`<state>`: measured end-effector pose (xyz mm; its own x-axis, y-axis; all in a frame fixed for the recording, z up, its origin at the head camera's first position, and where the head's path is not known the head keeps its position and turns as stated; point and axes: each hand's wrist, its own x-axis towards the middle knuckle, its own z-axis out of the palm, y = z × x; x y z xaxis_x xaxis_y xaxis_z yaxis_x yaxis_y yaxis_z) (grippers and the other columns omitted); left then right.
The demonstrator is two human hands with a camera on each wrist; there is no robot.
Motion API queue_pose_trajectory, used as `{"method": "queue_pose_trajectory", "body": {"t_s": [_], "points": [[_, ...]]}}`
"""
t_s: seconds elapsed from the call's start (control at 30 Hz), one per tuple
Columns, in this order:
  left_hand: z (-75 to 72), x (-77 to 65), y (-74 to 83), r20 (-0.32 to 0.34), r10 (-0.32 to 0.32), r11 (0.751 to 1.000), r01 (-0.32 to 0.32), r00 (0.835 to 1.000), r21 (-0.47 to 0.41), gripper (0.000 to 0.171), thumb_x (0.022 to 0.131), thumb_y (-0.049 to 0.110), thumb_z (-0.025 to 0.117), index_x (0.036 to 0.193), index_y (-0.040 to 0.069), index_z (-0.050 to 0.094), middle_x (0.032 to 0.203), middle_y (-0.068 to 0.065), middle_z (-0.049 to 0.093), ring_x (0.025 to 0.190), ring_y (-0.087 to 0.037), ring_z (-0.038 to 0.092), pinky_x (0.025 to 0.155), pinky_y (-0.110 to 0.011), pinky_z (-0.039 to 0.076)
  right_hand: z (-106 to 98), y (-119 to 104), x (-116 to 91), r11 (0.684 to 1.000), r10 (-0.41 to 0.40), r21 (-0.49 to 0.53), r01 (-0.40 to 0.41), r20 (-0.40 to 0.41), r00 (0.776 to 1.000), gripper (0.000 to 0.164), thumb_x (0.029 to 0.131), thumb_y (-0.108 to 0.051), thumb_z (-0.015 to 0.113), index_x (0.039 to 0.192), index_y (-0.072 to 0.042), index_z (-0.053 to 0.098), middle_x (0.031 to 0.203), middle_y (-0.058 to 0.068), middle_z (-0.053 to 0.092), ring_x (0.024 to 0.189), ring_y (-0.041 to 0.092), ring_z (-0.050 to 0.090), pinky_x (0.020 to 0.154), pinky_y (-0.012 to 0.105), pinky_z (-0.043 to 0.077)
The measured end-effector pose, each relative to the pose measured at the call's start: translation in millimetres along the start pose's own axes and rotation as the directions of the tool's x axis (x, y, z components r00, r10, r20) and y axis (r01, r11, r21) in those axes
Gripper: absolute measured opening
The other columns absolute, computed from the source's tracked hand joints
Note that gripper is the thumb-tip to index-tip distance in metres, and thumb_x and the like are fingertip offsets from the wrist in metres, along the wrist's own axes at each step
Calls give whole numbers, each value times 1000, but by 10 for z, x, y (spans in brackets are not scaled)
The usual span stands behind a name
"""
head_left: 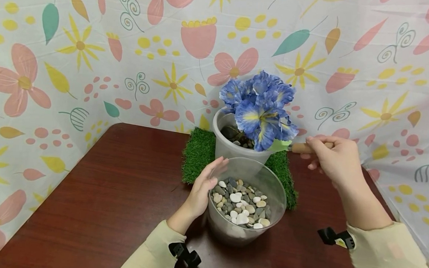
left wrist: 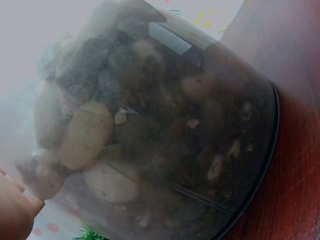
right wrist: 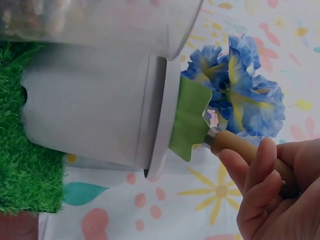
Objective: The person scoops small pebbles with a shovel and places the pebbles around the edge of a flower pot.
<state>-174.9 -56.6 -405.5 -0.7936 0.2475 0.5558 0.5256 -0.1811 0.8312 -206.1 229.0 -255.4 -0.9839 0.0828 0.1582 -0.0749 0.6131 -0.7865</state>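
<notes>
a person's left hand rests against the side of a clear tub, its fingers fairly straight along the outside near the rim, while the right hand grips a small trowel, fingers curled around the wooden handle. the tub stands upright on a reddish-brown table, partly filled with smooth stones in white, tan and grey, well below the rim. seen from the left wrist, larger stones press against the clear wall, with darker, finer material lower down, too blurred to name.

just behind the tub is a white pot, upright on a mat of green artificial grass. from the pot rise blue flowers with yellow centers, leaning over its right side as the head camera sees it. dark pebbles, a few of them paler, lie inside, below the lip. the trowel is at the right side of the pot, its green blade at the rim below the petals; the tip is hidden, and whether the blade carries anything cannot be told.

both arms wear pale sleeves, with a black device at each wrist. a white cloth printed with pink, yellow and teal flowers and leaves hangs behind the table.
</notes>
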Motion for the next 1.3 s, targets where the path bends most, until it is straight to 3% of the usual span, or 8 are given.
{"method": "queue_pose_trajectory", "body": {"t_s": [0.27, 0.57, 0.73, 0.87, 1.1, 1.23, 1.3], "points": [[-3, -5, 1, 5, -4, 1000, 4, 1000, 8, 56, 94, 15, 28, 146, -6, 23, 145, -30, 35, 132, -46, 37, 108, -58, 28, -61, -76, 10, 993, -51, -103, 51, 2, 999, 51, 92, -45, 50, 110, 1, 67, 55, -19, 64, 43, 11, 61, 39, 26, 44], [10, -1, 8, 3, -1, 1000, 1, 1000, 13, 57, 93, 16, 29, 145, -7, 24, 145, -30, 35, 132, -46, 37, 108, -59, 29, -131, -77, -107, 996, -42, -80, 36, -67, 997, 54, 88, -50, 56, 107, 0, 68, 56, -18, 65, 45, 16, 61, 49, 25, 51], [8, -1, -3, 0, -7, 1000, 7, 1000, 18, 57, 93, 16, 29, 145, -6, 24, 145, -30, 36, 131, -46, 38, 108, -57, 29, -186, -10, -209, 1000, -23, -13, 22, -83, 996, 43, 85, -50, 60, 100, -11, 71, 61, -16, 69, 47, 18, 61, 47, 25, 47], [3, -4, -1, -5, -9, 1000, 9, 1000, 23, 56, 93, 14, 29, 145, -7, 24, 145, -30, 36, 131, -46, 38, 108, -57, 30, -179, 107, -298, 997, -46, 53, 51, -94, 995, 26, 88, -41, 61, 99, -20, 71, 64, -16, 70, 47, 15, 61, 45, 24, 44], [-2, -7, -5, -2, -11, 1000, 11, 1000, 24, 56, 92, 11, 28, 144, -10, 23, 145, -30, 36, 132, -46, 38, 108, -59, 30, -60, 333, -450, 986, -38, 157, 60, -138, 990, 14, 90, -30, 61, 99, -25, 71, 65, -16, 70, 45, 11, 61, 43, 22, 45], [-1, -9, -5, -3, -14, 999, 14, 1000, 30, 56, 93, 13, 28, 145, -9, 23, 145, -29, 36, 132, -45, 38, 107, -59, 30, 32, 414, -516, 953, -9, 297, 59, -166, 986, 15, 88, -23, 65, 100, -17, 72, 66, -11, 72, 45, 11, 61, 42, 22, 46], [0, -6, -2, -2, -11, 999, 11, 1000, 35, 56, 93, 13, 28, 145, -9, 23, 145, -29, 36, 131, -46, 38, 107, -59, 30, 75, 450, -544, 919, 4, 389, 63, -169, 986, 16, 86, -18, 67, 101, -13, 72, 68, -8, 73, 45, 11, 61, 41, 22, 45]]}}
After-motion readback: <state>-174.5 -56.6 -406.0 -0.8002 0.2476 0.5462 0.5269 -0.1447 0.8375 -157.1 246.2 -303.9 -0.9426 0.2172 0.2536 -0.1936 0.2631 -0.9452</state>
